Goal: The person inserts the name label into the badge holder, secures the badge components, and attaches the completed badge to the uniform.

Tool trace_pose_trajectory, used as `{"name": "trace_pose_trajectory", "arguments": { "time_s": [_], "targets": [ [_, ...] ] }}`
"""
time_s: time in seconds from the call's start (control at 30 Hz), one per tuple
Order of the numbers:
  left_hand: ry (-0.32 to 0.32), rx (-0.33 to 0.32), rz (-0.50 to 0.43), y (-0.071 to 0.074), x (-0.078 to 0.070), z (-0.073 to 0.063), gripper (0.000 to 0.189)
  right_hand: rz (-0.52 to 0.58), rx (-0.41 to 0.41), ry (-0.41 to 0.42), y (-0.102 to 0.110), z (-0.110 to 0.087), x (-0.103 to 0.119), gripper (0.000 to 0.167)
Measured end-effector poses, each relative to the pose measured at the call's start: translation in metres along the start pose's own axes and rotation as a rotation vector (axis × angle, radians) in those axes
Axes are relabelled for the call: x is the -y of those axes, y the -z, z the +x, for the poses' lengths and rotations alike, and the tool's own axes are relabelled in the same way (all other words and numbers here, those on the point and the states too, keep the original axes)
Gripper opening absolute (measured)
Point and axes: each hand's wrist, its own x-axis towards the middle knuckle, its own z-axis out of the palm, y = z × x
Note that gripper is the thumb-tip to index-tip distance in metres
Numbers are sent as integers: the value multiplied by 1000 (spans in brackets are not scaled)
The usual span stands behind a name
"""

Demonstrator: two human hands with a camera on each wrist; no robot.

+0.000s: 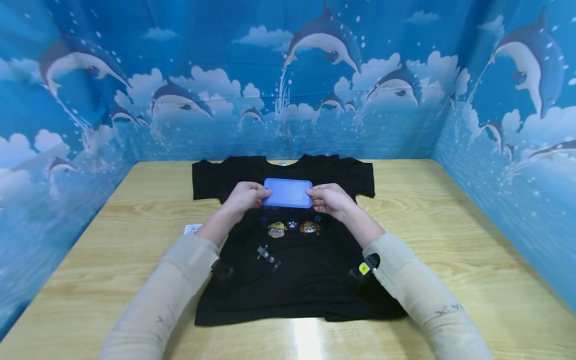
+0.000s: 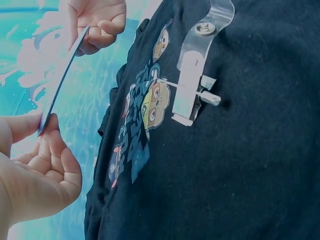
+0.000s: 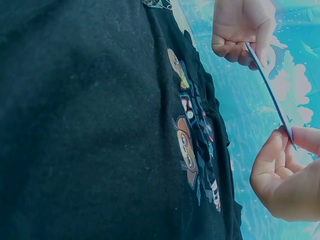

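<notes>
- L hand point(image 1: 246, 196): fingers pinch blue card point(image 1: 288, 193), L end
- R hand point(image 1: 330, 199): fingers pinch R end
- Card over blk shirt point(image 1: 297, 287) on table point(image 1: 450, 225)
- Clip point(image 2: 189, 90) on shirt

2 pale beige, wrinkled sleeves: the left sleeve point(image 1: 166, 295) at 7 o'clock in the head view, the right sleeve point(image 1: 418, 285) at 5, each bearing small dark markings point(image 1: 447, 311). At the right cuff's point(image 1: 388, 252) 9 o'clock sits a black fitting point(image 1: 372, 260) with a yellow patch point(image 1: 364, 269).
</notes>
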Motion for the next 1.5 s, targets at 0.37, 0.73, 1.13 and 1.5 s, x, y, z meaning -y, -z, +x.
{"name": "trace_pose_trajectory", "arguments": {
  "time_s": [0.37, 0.73, 1.13, 1.5],
  "targets": [
    [21, 12, -19, -1, -2, 1, 18, -1, -47, -15, 2, 2, 0, 16],
    [18, 16, -15, -1, 0, 3, 18, -29, -79, -28, 0, 3, -1, 28],
    [23, 39, -24, -2, 1, 3, 20, -35, -107, -47, 2, 7, -2, 24],
    [51, 42, -72, -3, 4, 6, 18, -31, -107, -42, 3, 8, -3, 22]
  ]
}}
